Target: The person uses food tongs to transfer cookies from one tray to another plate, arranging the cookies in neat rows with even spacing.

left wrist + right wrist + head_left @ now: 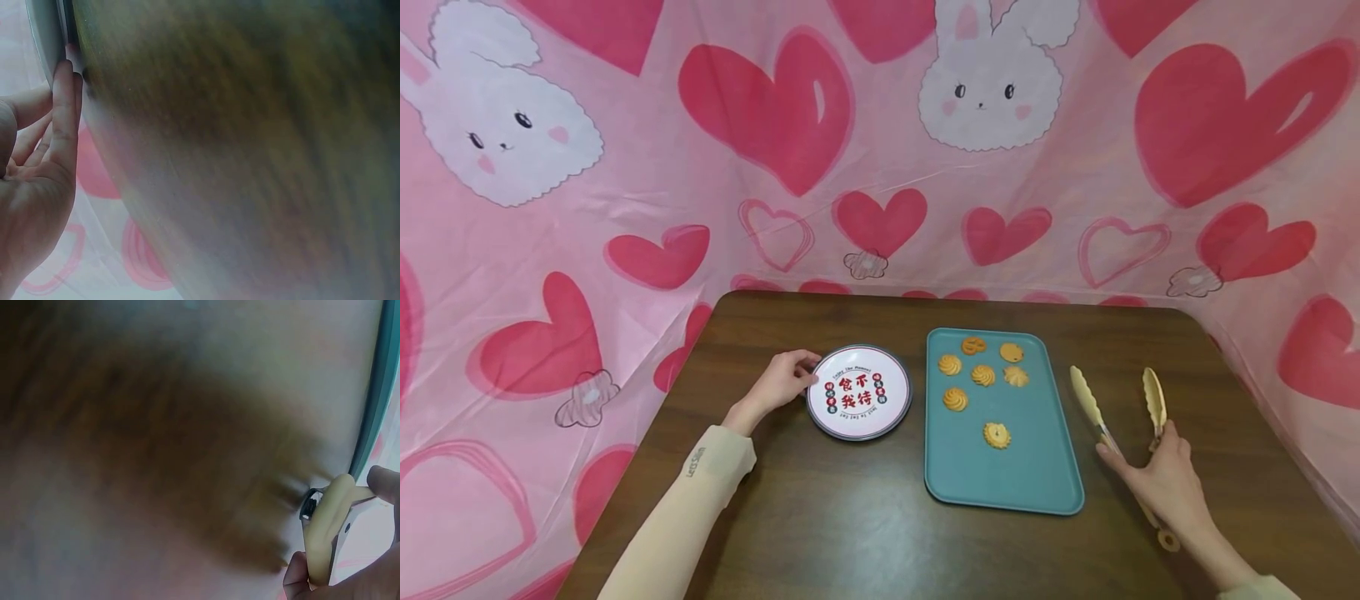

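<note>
At the left rim of a round white plate point(891, 400) with red characters and a dark edge, my left hand point(781, 379) pinches. In the left wrist view, the thumb and fingers point(64, 119) meet the plate's edge point(42, 37). My right hand point(1165, 479) holds a pair of cream-tipped tongs point(1086, 396), whose two arms are spread wide, right of the tray. The right wrist view has the hand point(369, 575) around the cream part of the tongs point(331, 519). Several cookies point(982, 375) lie on the blue-green tray point(1000, 483), mostly in its far half; one flower-shaped cookie point(997, 435) sits nearer me.
The tray stands between the plate and the tongs on a dark wooden table point(820, 525). A pink cloth point(880, 175) with hearts and rabbits hangs behind and at both sides.
</note>
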The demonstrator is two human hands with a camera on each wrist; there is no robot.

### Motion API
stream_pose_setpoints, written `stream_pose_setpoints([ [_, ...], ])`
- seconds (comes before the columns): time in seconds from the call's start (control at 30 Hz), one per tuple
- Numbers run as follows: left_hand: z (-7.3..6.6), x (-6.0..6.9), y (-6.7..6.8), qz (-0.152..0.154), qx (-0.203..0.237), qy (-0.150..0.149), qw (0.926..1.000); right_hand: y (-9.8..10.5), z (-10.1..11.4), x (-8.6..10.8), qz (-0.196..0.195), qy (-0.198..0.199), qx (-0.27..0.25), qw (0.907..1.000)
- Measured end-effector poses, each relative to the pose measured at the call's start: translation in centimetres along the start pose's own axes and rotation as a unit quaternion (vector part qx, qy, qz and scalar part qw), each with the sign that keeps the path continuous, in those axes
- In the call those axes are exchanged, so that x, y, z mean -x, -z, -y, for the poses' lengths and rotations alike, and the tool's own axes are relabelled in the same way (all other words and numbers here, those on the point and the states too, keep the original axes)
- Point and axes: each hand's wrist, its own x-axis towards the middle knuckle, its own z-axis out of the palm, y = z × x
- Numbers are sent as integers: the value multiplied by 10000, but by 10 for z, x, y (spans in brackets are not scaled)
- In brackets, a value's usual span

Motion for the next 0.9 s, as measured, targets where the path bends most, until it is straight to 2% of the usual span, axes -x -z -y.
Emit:
stream_pose_setpoints([
  [0.43, 0, 0, -1, 3, 42, 7, 10000, 0, 1, 0, -79, 91, -286, 9995],
  [0.9, 1, 0, -1, -16, 1, 54, 10000, 3, 1, -7, -163, 739, -91, 9971],
])
